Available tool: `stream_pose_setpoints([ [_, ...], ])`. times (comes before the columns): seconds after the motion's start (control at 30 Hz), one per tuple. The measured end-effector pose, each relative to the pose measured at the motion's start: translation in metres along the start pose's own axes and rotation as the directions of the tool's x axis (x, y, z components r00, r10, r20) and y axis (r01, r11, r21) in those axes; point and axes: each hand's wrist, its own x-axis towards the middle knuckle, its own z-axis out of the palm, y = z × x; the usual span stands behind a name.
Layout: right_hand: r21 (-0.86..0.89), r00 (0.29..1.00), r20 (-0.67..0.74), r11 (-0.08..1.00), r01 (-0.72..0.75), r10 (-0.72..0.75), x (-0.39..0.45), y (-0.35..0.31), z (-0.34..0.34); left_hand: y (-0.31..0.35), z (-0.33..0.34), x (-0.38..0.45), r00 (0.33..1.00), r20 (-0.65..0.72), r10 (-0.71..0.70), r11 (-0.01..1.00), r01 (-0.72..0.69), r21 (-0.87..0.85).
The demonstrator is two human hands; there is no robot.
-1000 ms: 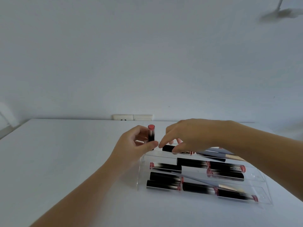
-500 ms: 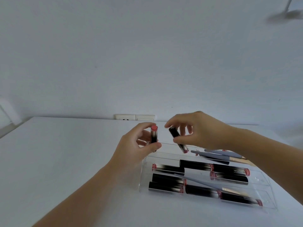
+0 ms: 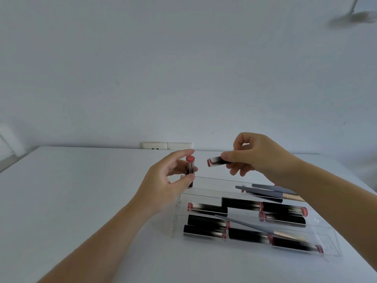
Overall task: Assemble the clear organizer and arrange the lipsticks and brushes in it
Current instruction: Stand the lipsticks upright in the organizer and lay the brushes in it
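Clear acrylic forms the organizer (image 3: pixel 177 211), a stepped, tiered tray that sits on the white table (image 3: pixel 81 190) right of centre. Its lower tiers hold black lipsticks (image 3: pixel 242 204) lying on their sides, pink ends showing, some overlapping one another. A thin grey brush (image 3: pixel 244 223) lies slantwise across the front rows, and more brushes (image 3: pixel 267 189) with grey handles rest on the upper tier at the right, partly hidden by the right forearm.

Above the tray's back left corner, the left hand (image 3: pixel 163 180) grasps an upright lipstick (image 3: pixel 190 170) between thumb and fingers, its round pink top turned toward the camera. Its lower end looks close to the tray's top edge, but whether it touches cannot be told.

Just beside it, held in the air above the back tier, the right hand (image 3: pixel 259 156) pinches a second lipstick (image 3: pixel 216 160) between thumb and fingertips. That one lies roughly level, pink end pointing left toward the upright one, a small gap between the two; it is blurred.

Behind the hands a white wall socket (image 3: pixel 166 145) sits where table meets the pale wall (image 3: pixel 183 68).
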Motion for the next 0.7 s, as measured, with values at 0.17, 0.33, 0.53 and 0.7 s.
stream_pose_setpoints([
  [0.17, 0.192, 0.996, 0.049, 0.978, -0.084, 0.076, 0.004, 0.003, -0.008, -0.004, -0.004, 0.002, 1.000, 0.003, 0.004, 1.000, -0.004, 0.030],
  [0.33, 0.241, 0.994, 0.070, 0.965, -0.099, 0.084, 0.004, 0.005, -0.003, -0.004, -0.005, 0.000, 1.000, 0.026, -0.018, 1.000, 0.018, 0.004],
  [0.53, 0.237, 0.994, 0.111, 0.971, -0.031, 0.005, -0.002, -0.002, 0.007, -0.004, -0.008, -0.002, 0.999, 0.049, -0.019, 0.999, 0.018, 0.026],
  [0.7, -0.298, 0.972, 0.037, 0.926, 0.234, -0.233, -0.010, -0.002, 0.033, -0.005, -0.009, -0.002, 0.998, 0.052, -0.018, 0.999, 0.017, 0.032],
])
